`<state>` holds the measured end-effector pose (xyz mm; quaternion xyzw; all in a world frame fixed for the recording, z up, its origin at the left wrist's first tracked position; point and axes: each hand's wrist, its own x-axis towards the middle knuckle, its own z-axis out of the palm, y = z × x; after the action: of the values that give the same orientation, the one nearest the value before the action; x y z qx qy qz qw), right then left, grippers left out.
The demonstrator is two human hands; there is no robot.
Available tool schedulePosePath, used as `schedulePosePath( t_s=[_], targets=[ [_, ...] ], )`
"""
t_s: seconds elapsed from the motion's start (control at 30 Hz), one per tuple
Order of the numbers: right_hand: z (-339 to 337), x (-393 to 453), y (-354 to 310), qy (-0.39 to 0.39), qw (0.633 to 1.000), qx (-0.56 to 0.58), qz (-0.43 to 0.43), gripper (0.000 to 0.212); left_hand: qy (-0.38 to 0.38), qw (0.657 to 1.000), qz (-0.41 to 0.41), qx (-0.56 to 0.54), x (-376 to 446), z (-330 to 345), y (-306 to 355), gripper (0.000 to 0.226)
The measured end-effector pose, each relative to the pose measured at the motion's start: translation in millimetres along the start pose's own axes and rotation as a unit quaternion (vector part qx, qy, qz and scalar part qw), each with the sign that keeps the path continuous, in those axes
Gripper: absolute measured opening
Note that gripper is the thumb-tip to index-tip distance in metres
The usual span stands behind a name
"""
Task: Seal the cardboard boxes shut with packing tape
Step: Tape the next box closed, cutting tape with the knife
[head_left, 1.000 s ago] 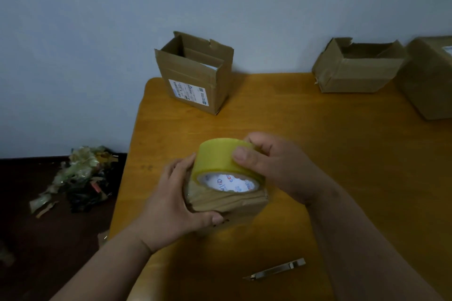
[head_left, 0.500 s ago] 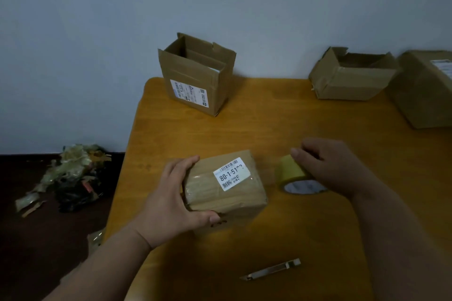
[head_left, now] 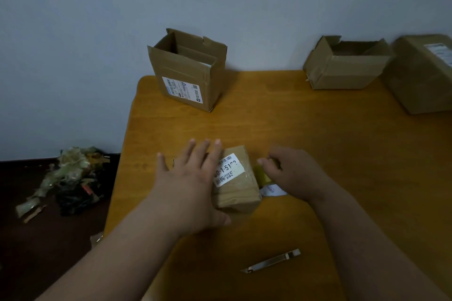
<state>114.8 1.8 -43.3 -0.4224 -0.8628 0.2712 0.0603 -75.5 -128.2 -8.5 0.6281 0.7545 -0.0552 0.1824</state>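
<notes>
A small taped cardboard box [head_left: 238,187] with a white label lies near the middle of the wooden table [head_left: 305,144]. My left hand [head_left: 193,178] lies flat over the box's left side, fingers spread and straight. Just right of the box sits a yellow roll of packing tape [head_left: 262,176], mostly hidden by my right hand [head_left: 291,171], whose fingers curl over it. An open cardboard box [head_left: 188,71] stands at the table's far left corner. Another open box [head_left: 344,63] and a closed one [head_left: 423,76] stand at the far right.
A metal utility knife [head_left: 271,261] lies on the table near the front edge, right of my left forearm. A heap of crumpled tape and scraps [head_left: 66,178] sits on the dark floor to the left. The wall rises directly behind the table.
My right hand took the tape roll off the small box, set it down to the right, then drew it in against the box. My left hand released the box's side and spread flat on top.
</notes>
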Motion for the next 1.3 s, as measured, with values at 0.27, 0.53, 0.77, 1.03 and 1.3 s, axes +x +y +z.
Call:
schedulePosePath(
  t_s=[0.27, 0.53, 0.77, 1.03, 1.3],
  targets=[
    [-7, -16, 31, -0.006, 0.802, 0.575, 0.161, 0.065, 0.113, 0.987, 0.027, -0.108, 0, 22, -24, 0.129],
    [-5, -7, -8, -0.095, 0.711, 0.695, 0.041, 0.084, 0.087, 0.896, 0.008, -0.436, -9, 57, -50, 0.132],
    [18, -1, -86, -0.1, 0.947, 0.306, 0.016, 0.058, 0.071, 0.866, 0.006, -0.496, -17, 75, -52, 0.138],
    [26, 8, -83, -0.2, 0.901, 0.384, -0.015, 0.032, 0.092, 0.834, -0.024, -0.543, -21, 114, -60, 0.104],
    [-2, 10, -63, -0.125, 0.957, 0.261, 0.006, 0.054, 0.088, 0.868, -0.018, -0.487, -18, 101, -62, 0.099]
  ],
)
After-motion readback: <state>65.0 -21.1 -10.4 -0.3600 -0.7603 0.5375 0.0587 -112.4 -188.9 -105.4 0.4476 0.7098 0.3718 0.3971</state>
